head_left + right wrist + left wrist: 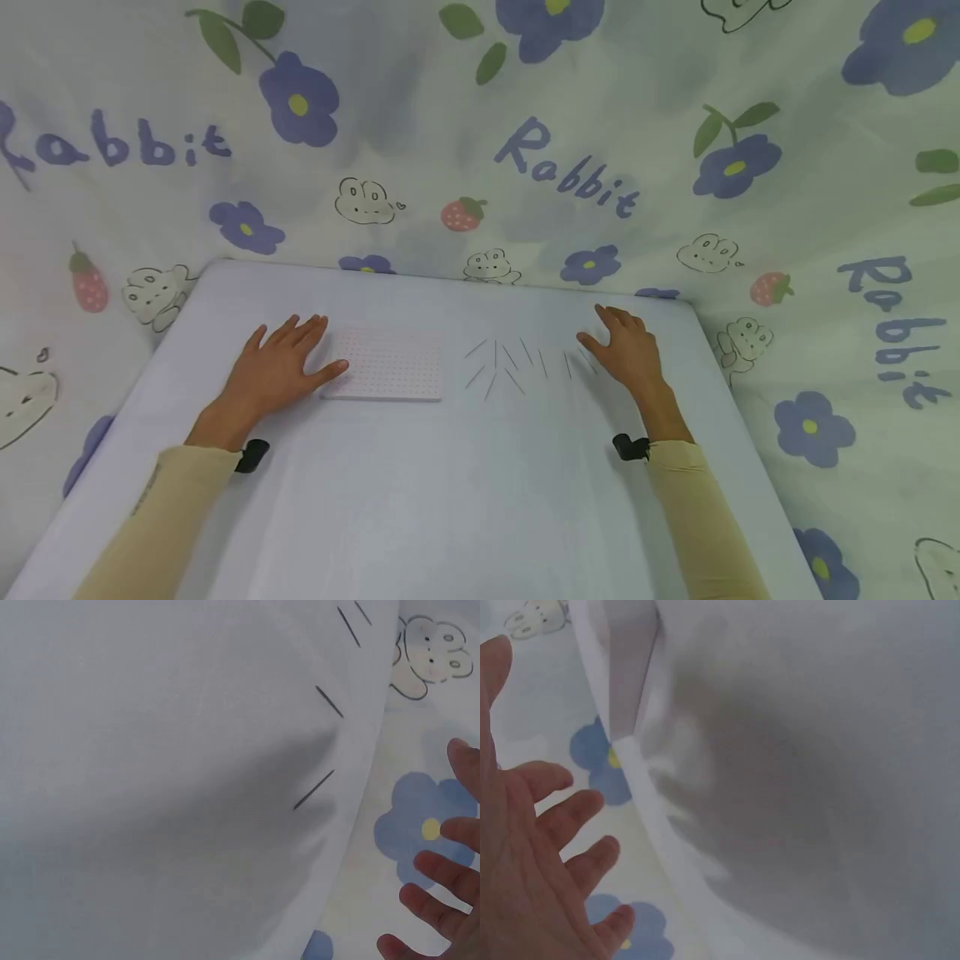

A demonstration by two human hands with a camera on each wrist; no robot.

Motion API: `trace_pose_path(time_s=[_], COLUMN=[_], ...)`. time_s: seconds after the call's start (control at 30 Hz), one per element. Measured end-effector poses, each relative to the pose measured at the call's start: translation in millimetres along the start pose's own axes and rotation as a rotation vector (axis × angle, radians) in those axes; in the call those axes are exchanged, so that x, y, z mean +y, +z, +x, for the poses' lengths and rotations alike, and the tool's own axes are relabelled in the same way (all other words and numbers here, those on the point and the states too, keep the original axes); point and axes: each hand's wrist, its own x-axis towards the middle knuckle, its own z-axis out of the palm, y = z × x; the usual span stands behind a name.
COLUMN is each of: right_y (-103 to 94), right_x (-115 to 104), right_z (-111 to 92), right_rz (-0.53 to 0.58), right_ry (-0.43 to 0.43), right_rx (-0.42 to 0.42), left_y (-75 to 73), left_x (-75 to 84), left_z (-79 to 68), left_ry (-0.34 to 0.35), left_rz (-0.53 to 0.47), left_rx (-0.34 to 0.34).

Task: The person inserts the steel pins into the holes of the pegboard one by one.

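Observation:
A pale board with rows of small holes (393,362) lies on the white table (435,500). My left hand (276,367) is at the board's left side, fingers spread, and its thumb overlaps the board's edge in the head view. In the left wrist view that hand (547,847) holds nothing, and its shadow falls on the white cloth. To the board's right lie several thin dark sticks (495,353), pointing various ways. My right hand (628,350) hovers by the rightmost sticks, empty, with fingers extended. The right wrist view shows separate sticks (313,790) near the hand's shadow.
A curtain (420,108) printed with flowers, rabbits and strawberries hangs behind the table and along both sides. The table's far edge (450,279) runs close to it. Black straps (630,447) with small devices sit at both wrists.

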Motion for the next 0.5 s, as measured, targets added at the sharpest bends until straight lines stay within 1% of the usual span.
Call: trace_pose_path(time_s=[0.1, 0.27, 0.5], right_y=[4.3, 12.5, 22.3], right_x=[4, 7, 11], right_z=[-4, -7, -11], right_rz=[0.001, 0.011, 0.025], right_ry=[0.018, 0.04, 0.055], right_rx=[-0.028, -0.077, -0.119], left_y=[6.1, 13.2, 21.3], left_x=[2.4, 5.4, 11.3], left_z=[-2.6, -6.9, -10.3], left_ry=[0.003, -0.005, -0.005], left_rz=[-0.003, -0.004, -0.004], left_rx=[-0.026, -0.049, -0.055])
